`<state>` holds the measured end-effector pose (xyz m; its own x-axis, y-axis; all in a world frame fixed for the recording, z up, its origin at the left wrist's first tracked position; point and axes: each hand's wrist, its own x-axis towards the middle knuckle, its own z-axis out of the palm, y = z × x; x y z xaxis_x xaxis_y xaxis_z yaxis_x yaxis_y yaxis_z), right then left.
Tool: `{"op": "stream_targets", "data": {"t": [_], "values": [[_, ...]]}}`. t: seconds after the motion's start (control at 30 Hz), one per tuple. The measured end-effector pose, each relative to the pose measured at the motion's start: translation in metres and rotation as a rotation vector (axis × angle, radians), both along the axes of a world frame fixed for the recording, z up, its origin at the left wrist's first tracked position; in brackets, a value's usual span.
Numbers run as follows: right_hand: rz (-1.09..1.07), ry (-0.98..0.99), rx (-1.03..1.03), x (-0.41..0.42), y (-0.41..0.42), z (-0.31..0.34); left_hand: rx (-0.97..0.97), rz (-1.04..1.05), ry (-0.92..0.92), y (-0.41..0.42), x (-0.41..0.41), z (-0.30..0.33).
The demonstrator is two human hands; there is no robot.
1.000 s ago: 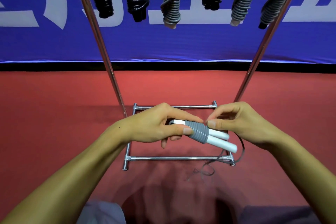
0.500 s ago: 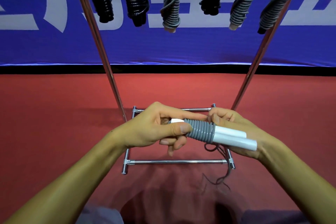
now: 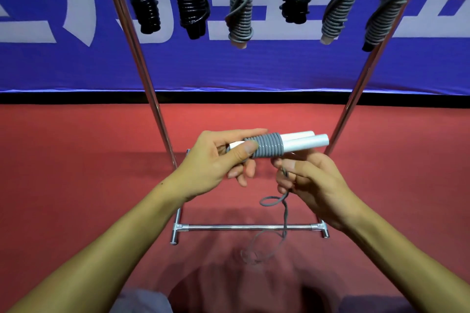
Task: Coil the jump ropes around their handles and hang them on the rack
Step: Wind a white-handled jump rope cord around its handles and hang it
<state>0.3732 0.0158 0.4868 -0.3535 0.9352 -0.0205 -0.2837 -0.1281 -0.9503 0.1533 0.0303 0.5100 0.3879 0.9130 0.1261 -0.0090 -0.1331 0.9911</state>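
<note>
Since half a second ago the right hand [image 3: 312, 183] has dropped beneath the paired white plastic handles [image 3: 302, 141], pinching the loose grey cord [image 3: 284, 213] to draw another turn tight. The left hand [image 3: 216, 160] grips the handles' near end, thumb pinning the grey coil [image 3: 264, 146] against unwinding. Beyond, six wound ropes [image 3: 241, 2] hang on the chrome tube rack [image 3: 142, 63].

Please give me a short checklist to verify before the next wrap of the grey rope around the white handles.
1. Left hand grips both handles together: ok.
2. Thumb pins the coil: ok.
3. Right hand pinches the loose rope: ok.
4. Coil turns tight, side by side: ok.
5. Loose rope free of knots: cannot tell, it loops and blurs near the rack base.
6. Bare handle left to wrap: ok.
</note>
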Motion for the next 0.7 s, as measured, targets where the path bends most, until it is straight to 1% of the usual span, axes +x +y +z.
{"op": "stream_targets", "data": {"t": [0.07,0.2,0.43,0.57,0.7], "values": [[-0.031,-0.010,0.006,-0.002,-0.001,-0.002,0.021,0.017,0.041,0.000,0.003,-0.003],[-0.088,0.049,-0.054,-0.003,0.001,-0.007,0.061,0.032,0.117,0.000,0.005,-0.010],[-0.061,0.171,-0.185,-0.002,-0.002,-0.006,0.234,0.076,0.303,-0.004,0.009,-0.016],[-0.057,0.213,-0.215,-0.001,0.000,-0.011,0.186,0.043,0.267,-0.003,0.007,-0.015],[-0.113,0.202,-0.226,0.000,-0.002,-0.015,0.054,-0.068,0.204,0.000,0.007,-0.012]]}}
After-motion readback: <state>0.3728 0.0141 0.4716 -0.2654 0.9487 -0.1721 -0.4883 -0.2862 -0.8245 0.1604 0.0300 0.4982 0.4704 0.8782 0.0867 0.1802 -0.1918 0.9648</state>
